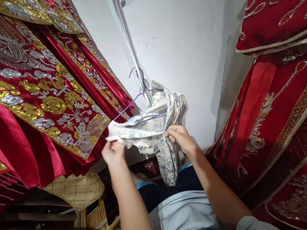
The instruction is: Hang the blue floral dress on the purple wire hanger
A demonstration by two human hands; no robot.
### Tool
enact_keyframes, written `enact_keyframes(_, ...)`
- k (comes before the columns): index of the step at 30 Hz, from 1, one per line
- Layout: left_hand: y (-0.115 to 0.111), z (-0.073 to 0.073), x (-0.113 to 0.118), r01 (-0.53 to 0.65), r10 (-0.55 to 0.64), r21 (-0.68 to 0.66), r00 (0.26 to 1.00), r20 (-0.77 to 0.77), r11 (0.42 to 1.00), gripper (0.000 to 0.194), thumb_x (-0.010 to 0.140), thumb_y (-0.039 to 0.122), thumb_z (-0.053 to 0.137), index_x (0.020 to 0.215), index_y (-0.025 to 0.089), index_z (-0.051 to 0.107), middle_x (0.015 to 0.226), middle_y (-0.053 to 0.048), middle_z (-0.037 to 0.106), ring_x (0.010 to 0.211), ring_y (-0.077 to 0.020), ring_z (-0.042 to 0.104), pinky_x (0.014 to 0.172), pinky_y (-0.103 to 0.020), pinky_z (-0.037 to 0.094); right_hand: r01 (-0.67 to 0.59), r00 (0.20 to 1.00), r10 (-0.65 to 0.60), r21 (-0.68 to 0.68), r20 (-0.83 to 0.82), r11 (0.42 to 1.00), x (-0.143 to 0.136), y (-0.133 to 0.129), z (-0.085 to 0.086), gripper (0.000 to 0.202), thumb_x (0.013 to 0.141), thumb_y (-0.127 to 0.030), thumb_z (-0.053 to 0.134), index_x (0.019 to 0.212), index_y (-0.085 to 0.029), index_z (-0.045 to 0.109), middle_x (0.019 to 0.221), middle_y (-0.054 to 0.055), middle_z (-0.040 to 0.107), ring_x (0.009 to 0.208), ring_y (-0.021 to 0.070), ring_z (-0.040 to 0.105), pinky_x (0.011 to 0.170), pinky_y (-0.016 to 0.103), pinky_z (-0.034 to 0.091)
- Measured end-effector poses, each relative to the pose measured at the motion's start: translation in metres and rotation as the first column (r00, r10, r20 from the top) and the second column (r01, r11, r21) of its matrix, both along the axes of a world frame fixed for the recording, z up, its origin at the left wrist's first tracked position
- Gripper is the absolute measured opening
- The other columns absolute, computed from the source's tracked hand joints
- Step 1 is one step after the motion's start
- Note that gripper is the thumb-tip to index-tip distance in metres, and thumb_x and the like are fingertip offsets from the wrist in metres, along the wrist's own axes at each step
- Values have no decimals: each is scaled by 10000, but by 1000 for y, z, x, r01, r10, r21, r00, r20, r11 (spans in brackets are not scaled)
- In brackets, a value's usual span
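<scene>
Near the purple hanger (129, 105), I watch the left hand (113, 152) and right hand (180, 137) each pinch an edge of the patterned garment (163, 145) draped partly over it; I judge it light and soft, best held by its edges. Behind the hanger stands a white wall (172, 20), flanked by red embroidered cloth (53, 105)

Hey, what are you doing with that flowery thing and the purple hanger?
A person is holding a pale, patterned piece of clothing in both hands. The fingers of the left hand pinch its edge at one end, and those of the right hand pinch it further along, with the edge stretched between them. The purple hanger is partly inside the clothing. Sparkly red cloth is on both sides, left and right.
</scene>
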State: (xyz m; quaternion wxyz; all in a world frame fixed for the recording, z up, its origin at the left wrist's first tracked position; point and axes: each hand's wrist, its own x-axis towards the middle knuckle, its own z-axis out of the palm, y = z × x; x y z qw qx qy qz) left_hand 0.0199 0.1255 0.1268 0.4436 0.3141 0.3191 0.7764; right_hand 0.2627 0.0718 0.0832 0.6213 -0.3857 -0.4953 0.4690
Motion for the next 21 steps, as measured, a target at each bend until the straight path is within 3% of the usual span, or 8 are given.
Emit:
enact_keyframes(4, -13, -62, 29, 62, 20, -348, 974, 225, 935, 336, 872, 11, 280, 905, 139, 589, 578, -9, 533, 502, -124, 539, 557, -234, 455, -182, 970, 196, -109, 143, 977, 17, -12, 11, 191, 731, -283, 545, 602, -166, 623, 452, -30, 480, 443, 86, 387, 454, 227, 240)
enact_keyframes(7, -22, -82, 50, 171, -48, -393, 951, 304, 903, 302, 872, 54, 330, 882, 127, 623, 586, -33, 565, 528, -142, 574, 585, -259, 483, -322, 875, 372, -202, 310, 925, 34, -22, 14, 195, 771, -287, 576, 657, -157, 667, 529, 10, 577, 505, 117, 489, 476, 231, 314)
enact_keyframes(9, -27, -81, 60, 302, -186, -320, 920, 345, 898, 221, 871, 131, 427, 868, 125, 647, 680, -70, 634, 654, -174, 640, 693, -300, 523, -295, 847, 360, -217, 391, 930, 40, -24, 13, 212, 797, -335, 615, 709, -157, 690, 614, 36, 632, 582, 147, 546, 506, 242, 359)
enact_keyframes(11, -34, -73, 70, 424, -346, -220, 882, 319, 879, 144, 840, 214, 543, 834, 128, 659, 772, -88, 672, 763, -199, 664, 790, -325, 527, -181, 877, 233, -159, 420, 971, 40, -24, 12, 265, 812, -423, 649, 761, -167, 697, 713, 45, 665, 669, 169, 577, 560, 254, 401)
enact_keyframes(13, -45, -63, 82, 470, -445, -149, 878, 176, 870, 132, 791, 268, 625, 784, 139, 651, 797, -81, 674, 785, -207, 657, 807, -332, 525, -97, 902, 130, -102, 412, 990, 34, -21, 9, 347, 828, -522, 642, 783, -182, 693, 787, 46, 674, 749, 184, 594, 643, 272, 442)
enact_keyframes(15, -59, -52, 96, 487, -494, -92, 867, -74, 869, 147, 773, 299, 654, 755, 153, 644, 791, -63, 664, 764, -202, 638, 779, -328, 523, -118, 915, 162, -140, 370, 983, 26, -18, 5, 422, 854, -600, 591, 786, -196, 689, 805, 49, 672, 804, 201, 614, 717, 296, 471)
enact_keyframes(18, -83, -38, 115, 547, -473, -8, 715, -515, 837, 175, 838, 323, 630, 788, 163, 679, 890, -64, 680, 858, -209, 634, 845, -331, 502, -221, 940, 274, -248, 205, 943, 19, -16, 0, 476, 872, -658, 535, 801, -213, 689, 756, 63, 664, 815, 221, 643, 715, 308, 497)
enact_keyframes(21, -94, -25, 118, 507, -295, 76, 610, -735, 859, 171, 867, 297, 634, 983, 190, 697, 1103, -77, 674, 1098, -236, 605, 1031, -357, 421, -271, 950, 303, -275, 80, 923, 21, -21, 0, 522, 859, -698, 515, 819, -207, 686, 708, 74, 654, 764, 234, 654, 649, 315, 512)
